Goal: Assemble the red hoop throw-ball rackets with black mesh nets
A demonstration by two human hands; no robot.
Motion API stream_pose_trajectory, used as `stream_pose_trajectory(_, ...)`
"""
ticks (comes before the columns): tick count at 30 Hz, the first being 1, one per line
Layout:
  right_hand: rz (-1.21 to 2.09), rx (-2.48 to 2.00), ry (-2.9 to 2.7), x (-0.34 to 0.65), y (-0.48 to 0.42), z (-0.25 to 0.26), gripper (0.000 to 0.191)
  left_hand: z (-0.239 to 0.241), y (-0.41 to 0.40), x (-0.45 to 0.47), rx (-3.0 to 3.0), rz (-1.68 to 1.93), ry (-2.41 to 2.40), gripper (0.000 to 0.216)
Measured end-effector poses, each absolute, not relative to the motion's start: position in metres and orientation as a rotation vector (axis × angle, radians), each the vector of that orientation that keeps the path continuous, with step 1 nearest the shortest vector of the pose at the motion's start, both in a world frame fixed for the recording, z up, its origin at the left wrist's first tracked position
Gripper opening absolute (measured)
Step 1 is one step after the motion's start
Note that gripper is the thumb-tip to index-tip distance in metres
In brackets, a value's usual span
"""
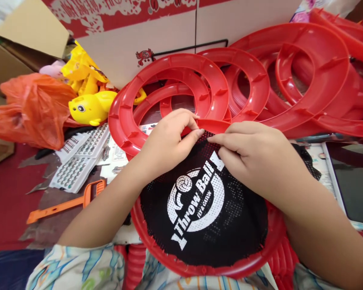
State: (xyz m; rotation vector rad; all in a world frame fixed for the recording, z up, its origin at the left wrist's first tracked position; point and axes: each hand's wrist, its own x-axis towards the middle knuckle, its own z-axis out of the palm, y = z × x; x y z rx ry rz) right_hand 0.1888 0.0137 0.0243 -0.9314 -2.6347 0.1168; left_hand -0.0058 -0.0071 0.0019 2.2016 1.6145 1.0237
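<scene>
Black perforated mesh (204, 241) stretches across a round, glossy red plastic ring (276, 229) over the person's lap. White print reads "Throw Ball", with a smaller line ending in "CATCH" and a ball emblem. The left hand (169, 141) has its fingers clamped on the mesh's far edge; the right hand (254, 161) pinches it just beside.

Both forearms (109, 201) are slanting inward. The left hand (172, 139) is pinching with thumb and forefinger; the right hand (254, 157) is pinching just beside it.
</scene>
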Motion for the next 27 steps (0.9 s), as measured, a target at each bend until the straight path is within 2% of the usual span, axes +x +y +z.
stream_pose_trajectory(14, 0.09, -1.07, -2.693, 0.186, 0.016, 0.024, 0.035, -0.004, -0.004, 0.0, 2.193, 1.04, 1.728, 0.015)
stream_pose_trajectory(19, 0.285, -1.227, -2.662, 0.193, 0.012, 0.033, 0.02, 0.004, -0.008, -0.003, 2.178, 0.948, 1.757, 0.016)
stream_pose_trajectory(23, 0.321, -1.266, -2.603, 0.2, 0.009, 0.036, 0.025, 0.014, -0.011, -0.008, 2.226, 0.715, 1.89, 0.012)
stream_pose_trajectory(25, 0.317, -1.266, -2.574, 0.2, 0.01, 0.037, 0.018, 0.019, -0.011, -0.01, 2.233, 0.628, 1.958, 0.005)
stream_pose_trajectory(27, 0.334, -1.272, -2.56, 0.199, 0.011, 0.039, 0.012, 0.023, -0.008, -0.011, 2.264, 0.661, 1.898, 0.009)
